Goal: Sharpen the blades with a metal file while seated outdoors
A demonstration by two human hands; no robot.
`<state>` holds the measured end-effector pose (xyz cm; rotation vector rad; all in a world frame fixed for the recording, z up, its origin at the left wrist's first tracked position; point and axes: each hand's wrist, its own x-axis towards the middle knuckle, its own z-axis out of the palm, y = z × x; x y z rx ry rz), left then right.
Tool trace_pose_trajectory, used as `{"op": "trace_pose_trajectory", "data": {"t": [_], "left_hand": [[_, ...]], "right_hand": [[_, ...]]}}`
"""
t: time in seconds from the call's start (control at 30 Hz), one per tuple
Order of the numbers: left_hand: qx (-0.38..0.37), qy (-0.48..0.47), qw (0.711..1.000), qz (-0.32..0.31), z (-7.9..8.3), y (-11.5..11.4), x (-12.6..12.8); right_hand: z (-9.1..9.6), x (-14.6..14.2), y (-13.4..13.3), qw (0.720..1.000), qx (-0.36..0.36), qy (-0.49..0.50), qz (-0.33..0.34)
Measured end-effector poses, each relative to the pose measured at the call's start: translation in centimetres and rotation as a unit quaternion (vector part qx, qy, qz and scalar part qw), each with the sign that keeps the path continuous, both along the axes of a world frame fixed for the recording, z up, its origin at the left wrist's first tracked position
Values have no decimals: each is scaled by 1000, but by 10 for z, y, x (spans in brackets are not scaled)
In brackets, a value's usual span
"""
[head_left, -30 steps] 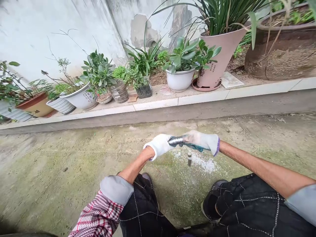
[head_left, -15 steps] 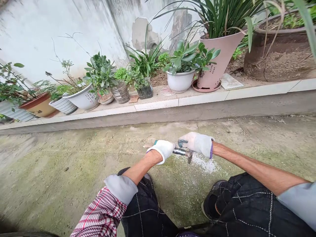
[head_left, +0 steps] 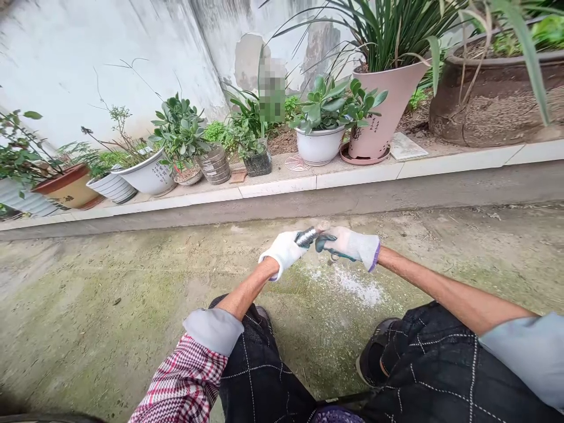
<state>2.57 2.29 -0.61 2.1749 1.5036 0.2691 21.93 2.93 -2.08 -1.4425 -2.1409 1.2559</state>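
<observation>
My left hand [head_left: 285, 251], in a white work glove, is closed around a short hammer-like tool with shiny wire wound [head_left: 305, 237] on its shaft near the head. The tool points up and to the right, its brownish head [head_left: 322, 225] blurred. Beside that end, my right hand [head_left: 346, 243], gloved in white with grey-green fingers, has its fingers curled and pinched together. What they grip is hidden. A thin dark curved shape shows just under the right fingers. White grains [head_left: 359, 289] lie scattered on the ground below the hands.
Ahead runs a low tiled ledge [head_left: 277, 187] carrying several potted plants, among them a white pot [head_left: 319, 148], a tall pink pot [head_left: 383, 111] and a large brown pot [head_left: 489, 108]. My knees and shoes flank the mossy concrete ground [head_left: 154, 270].
My left hand has tilted the tool, so its head swung from low right to higher up, near the right fingers. My right hand stays close by, its fingers slightly lower and turned.
</observation>
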Motion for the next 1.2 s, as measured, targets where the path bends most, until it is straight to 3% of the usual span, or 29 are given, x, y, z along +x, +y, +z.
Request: {"op": "trace_pose_trajectory", "data": {"t": [0.1,0.23,0.43,0.6,0.7,0.93,1.07,1.2], "left_hand": [[-7,23,999,28,0,3,-4],[4,181,983,1,-6,4,-8],[25,340,939,-52,-24,-1,-3],[-15,394,905,-161,-29,-6,4],[-9,377,903,-207,-28,-9,8],[27,313,930,-194,-9,-14,6],[7,219,963,-154,-3,-13,2],[-22,49,997,-60,-1,-10,2]], "right_hand": [[3,-7,-6,995,57,-36,69],[6,-13,-14,979,103,-127,125],[17,-17,-23,966,67,-221,119],[13,-11,-15,957,120,-229,132],[4,-4,-5,955,138,-229,125],[-5,4,6,978,92,-151,112],[0,5,3,994,29,-58,85],[7,4,-1,997,-60,49,-6]]}}
